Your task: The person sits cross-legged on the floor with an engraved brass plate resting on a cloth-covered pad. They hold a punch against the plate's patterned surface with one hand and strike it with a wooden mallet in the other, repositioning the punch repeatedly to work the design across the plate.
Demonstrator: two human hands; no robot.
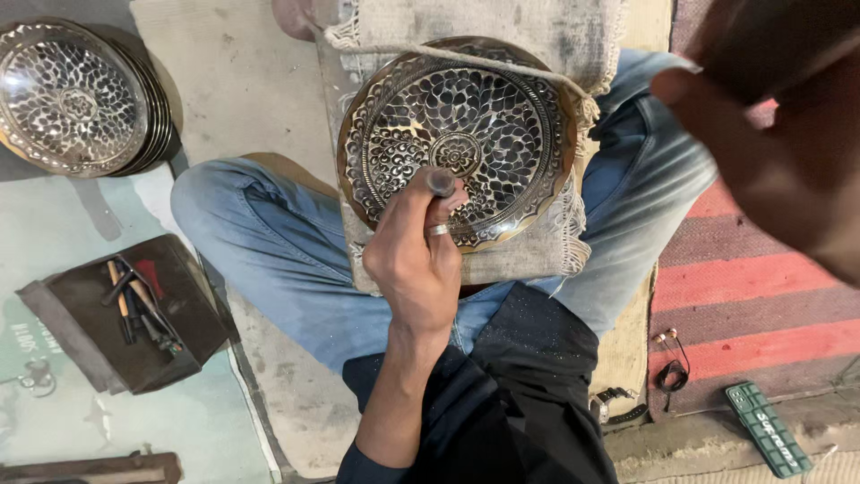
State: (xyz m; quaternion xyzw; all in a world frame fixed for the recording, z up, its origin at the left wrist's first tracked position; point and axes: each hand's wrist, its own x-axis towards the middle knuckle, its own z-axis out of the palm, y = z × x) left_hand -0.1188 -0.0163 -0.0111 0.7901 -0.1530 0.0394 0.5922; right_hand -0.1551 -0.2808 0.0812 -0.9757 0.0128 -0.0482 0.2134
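Engraved metal plate (457, 143), round, with a dark floral and leaf pattern inside a bright rim, lay face up on a folded burlap cloth (502, 36) spread over the lap of a person seated cross-legged on the floor; the cloth probably cushioned the plate and kept it from sliding on the jeans (269, 242). The left hand (417, 260), a ring on one finger, was closed into a fist around a short metal punch (441, 182), whose blunt upper end showed above the fingers (439, 211) while its working end met the plate just below the central rosette; the tight, low grip appeared suited to steadying the tool upright on the pattern. The right hand (788, 161) was raised close to the camera at the upper right, blurred and dark; whether it was open or held anything could not be told.

A stack of similar plates (76, 99) stood at the upper left on the floor, apart from the work. A dark leather tool roll (125, 314) lay open by the left knee with several slim tools on it, within reach. On the red striped rug (761, 296) to the right lay a pair of earphones (670, 358) and a small green case (769, 428).
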